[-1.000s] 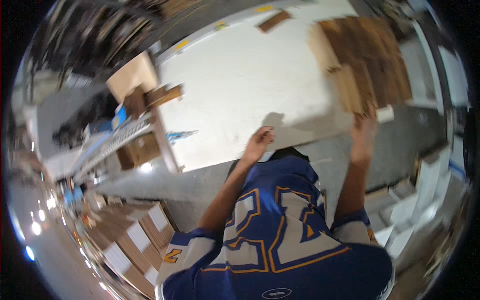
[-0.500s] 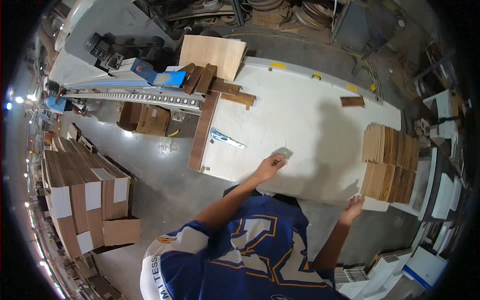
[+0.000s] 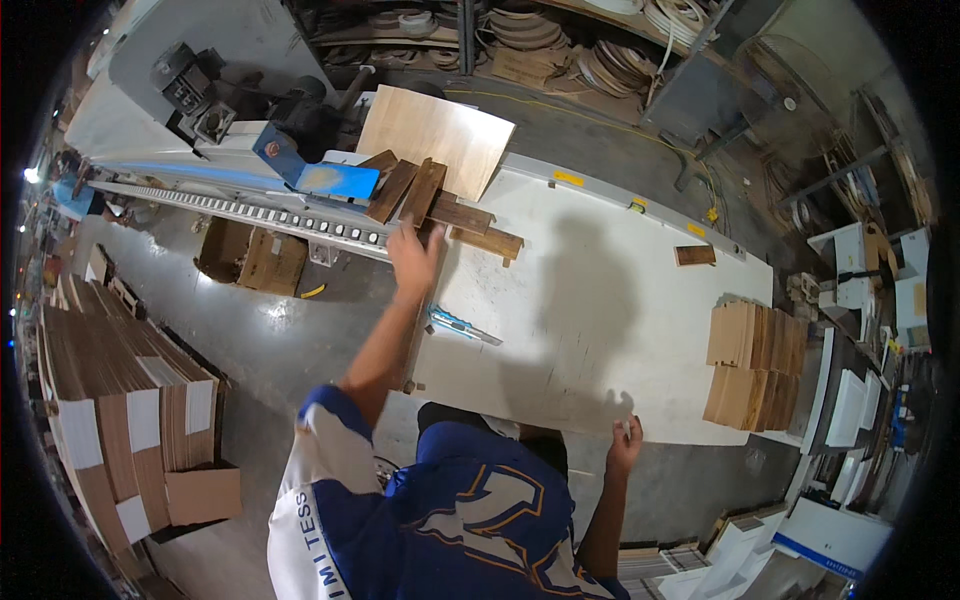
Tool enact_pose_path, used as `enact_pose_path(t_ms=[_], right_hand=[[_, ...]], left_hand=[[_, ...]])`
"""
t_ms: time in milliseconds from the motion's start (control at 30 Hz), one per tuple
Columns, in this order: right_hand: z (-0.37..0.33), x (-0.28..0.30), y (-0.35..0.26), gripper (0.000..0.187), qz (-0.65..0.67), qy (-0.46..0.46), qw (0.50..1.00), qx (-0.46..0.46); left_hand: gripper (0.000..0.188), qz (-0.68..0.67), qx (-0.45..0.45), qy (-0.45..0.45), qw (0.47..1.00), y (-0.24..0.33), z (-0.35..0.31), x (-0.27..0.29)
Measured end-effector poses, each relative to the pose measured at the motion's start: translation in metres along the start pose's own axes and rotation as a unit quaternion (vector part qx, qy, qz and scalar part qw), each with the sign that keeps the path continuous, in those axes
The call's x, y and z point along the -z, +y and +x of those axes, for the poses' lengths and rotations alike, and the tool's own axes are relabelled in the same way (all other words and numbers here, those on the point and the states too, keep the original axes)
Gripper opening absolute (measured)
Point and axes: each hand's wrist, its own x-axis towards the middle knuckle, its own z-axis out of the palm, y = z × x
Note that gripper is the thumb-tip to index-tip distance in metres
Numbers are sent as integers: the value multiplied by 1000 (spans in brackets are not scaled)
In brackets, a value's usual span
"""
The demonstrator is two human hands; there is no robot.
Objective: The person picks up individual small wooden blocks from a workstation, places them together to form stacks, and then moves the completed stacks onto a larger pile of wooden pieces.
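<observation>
My left hand (image 3: 413, 258) is at the left end of the table, at the near ends of several dark brown wood strips (image 3: 424, 188). Its thumb and fingers are apart, and the fingertips meet or nearly meet the strips. A blue and white utility knife (image 3: 464, 326) lies on the white tabletop (image 3: 500, 370), right of my left forearm. Over the table's front edge, my right hand (image 3: 625, 445) is empty, with loosely bent fingers held apart. Two short rows of brown wood pieces (image 3: 757, 365) stand at the table's right end.
A pale wood panel (image 3: 432, 135) leans behind the strips, beside a machine with a blue plate (image 3: 340, 181). One small brown block (image 3: 695, 255) lies near the far edge. Stacked panels (image 3: 130, 400) and an open cardboard box (image 3: 250, 255) are on the floor at left.
My left hand has moved from the middle of the tabletop left and away to the wood strips. My right hand has shifted left along the front edge. The view has swung.
</observation>
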Motion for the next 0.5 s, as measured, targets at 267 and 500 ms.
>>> enact_pose_path(t_ms=[267, 500], right_hand=[[-89, 29, 5, 42, -227, 26, 971, -66], [-171, 66, 133, 40, -235, 10, 961, -145]], left_hand=[[86, 388, 17, -106, 915, -100, 203, -14], [73, 366, 25, -328, 870, -81, 216, -35]])
